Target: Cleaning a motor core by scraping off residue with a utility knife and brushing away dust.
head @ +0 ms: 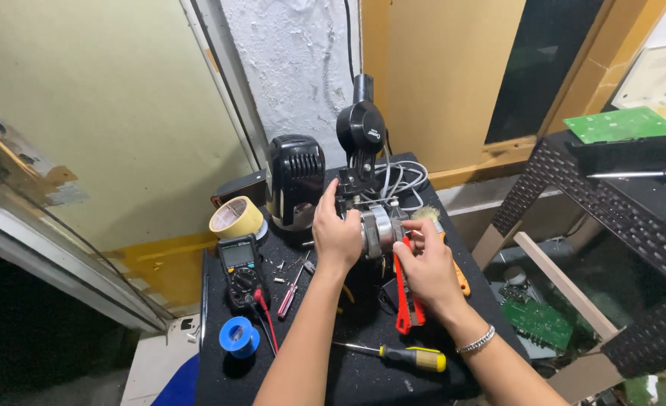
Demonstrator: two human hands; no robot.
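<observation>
My left hand (336, 233) grips a silver cylindrical motor part (378, 229) attached to a black appliance body (361, 131) with grey cables (404, 180) behind it. My right hand (427, 267) holds a red utility knife (404, 297), its tip up against the silver part. A metal bracelet (476, 342) sits on my right wrist. Both hands work over a small black table (363, 376).
On the table lie a multimeter (240, 267) with red lead, masking tape roll (235, 218), blue solder spool (239, 336), yellow-handled screwdriver (404, 356), red screwdriver (289, 297), a brush (430, 216) and a black housing (297, 180). A black rattan table (634, 225) with green circuit boards (618, 124) stands right.
</observation>
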